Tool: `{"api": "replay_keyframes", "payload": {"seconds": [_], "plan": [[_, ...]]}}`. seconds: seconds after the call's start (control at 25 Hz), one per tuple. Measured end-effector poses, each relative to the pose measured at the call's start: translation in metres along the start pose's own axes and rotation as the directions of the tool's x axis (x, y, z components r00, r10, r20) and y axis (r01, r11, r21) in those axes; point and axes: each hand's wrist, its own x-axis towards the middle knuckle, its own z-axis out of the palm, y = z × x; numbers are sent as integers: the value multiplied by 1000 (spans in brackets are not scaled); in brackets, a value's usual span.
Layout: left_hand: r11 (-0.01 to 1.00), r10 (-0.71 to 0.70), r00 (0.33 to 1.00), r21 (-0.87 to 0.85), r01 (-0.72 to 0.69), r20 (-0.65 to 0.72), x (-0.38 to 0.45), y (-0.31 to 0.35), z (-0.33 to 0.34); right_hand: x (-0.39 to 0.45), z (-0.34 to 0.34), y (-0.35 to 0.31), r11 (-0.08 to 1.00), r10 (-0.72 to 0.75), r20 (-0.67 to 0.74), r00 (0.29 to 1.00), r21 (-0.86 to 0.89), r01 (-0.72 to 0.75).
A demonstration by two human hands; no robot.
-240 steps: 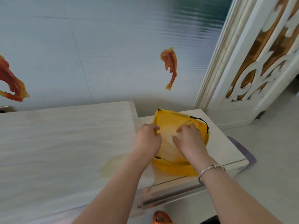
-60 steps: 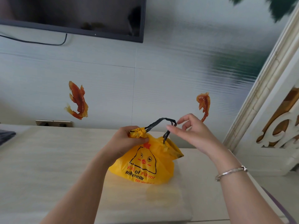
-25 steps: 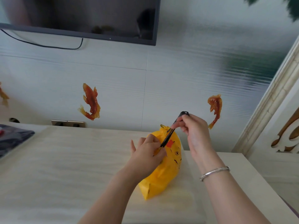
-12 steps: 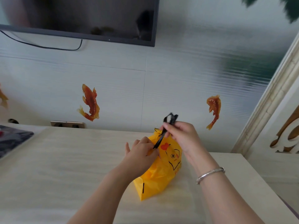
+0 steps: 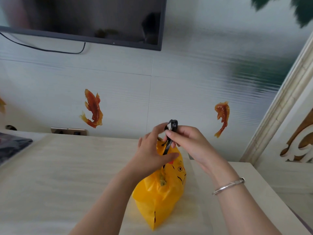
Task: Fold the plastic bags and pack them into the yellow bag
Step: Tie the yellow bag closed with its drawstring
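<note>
The yellow bag (image 5: pixel 162 195), printed with a cartoon chick, stands upright on the pale table (image 5: pixel 59 175), its mouth gathered shut. A black drawstring (image 5: pixel 171 128) rises from the mouth. My right hand (image 5: pixel 188 143) pinches the drawstring's loop just above the bag. My left hand (image 5: pixel 152 155) grips the gathered neck of the bag, thumb across its front and fingers reaching up to the loop. What is inside the bag is hidden.
A wall with fish stickers (image 5: pixel 93 107) stands close behind the table, with a dark screen (image 5: pixel 84 17) above and a socket strip (image 5: pixel 68 131) at the table's back edge. A dark cloth (image 5: pixel 11 146) lies far left. A lower white cabinet top (image 5: pixel 264 184) adjoins on the right.
Both hands were pressing into the flat open bag; it then got gathered and stood up. In the last second my right hand drew the drawstring upward and my left hand moved up the neck.
</note>
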Motion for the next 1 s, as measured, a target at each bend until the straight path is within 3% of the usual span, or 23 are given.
{"api": "replay_keyframes", "payload": {"seconds": [0.08,0.16,0.36,0.52,0.6,0.72,0.84,1.0], "plan": [[999,34,999,7,-34,-8,2,-1,10,-2,3,-2,999,-29,-15,999,25,30],[994,63,998,94,-60,-28,2,-6,18,-1,1,2,991,-22,-133,991,130,40],[959,72,997,270,-80,40,-7,-7,24,8,-9,18,916,143,-320,936,400,-3],[938,51,995,338,-75,80,-13,1,23,11,-18,24,935,154,-290,944,351,-45],[970,6,1000,244,-12,22,-13,3,23,10,-26,28,923,183,-214,960,375,-92],[987,-148,989,-66,146,-26,-11,4,24,8,-35,36,902,282,-227,932,395,-176],[938,-190,982,-296,182,2,-11,15,23,8,-36,40,850,339,-224,914,489,-196],[841,-266,963,-481,250,36,-9,23,13,7,-43,42,727,265,-114,957,676,-121]]}}
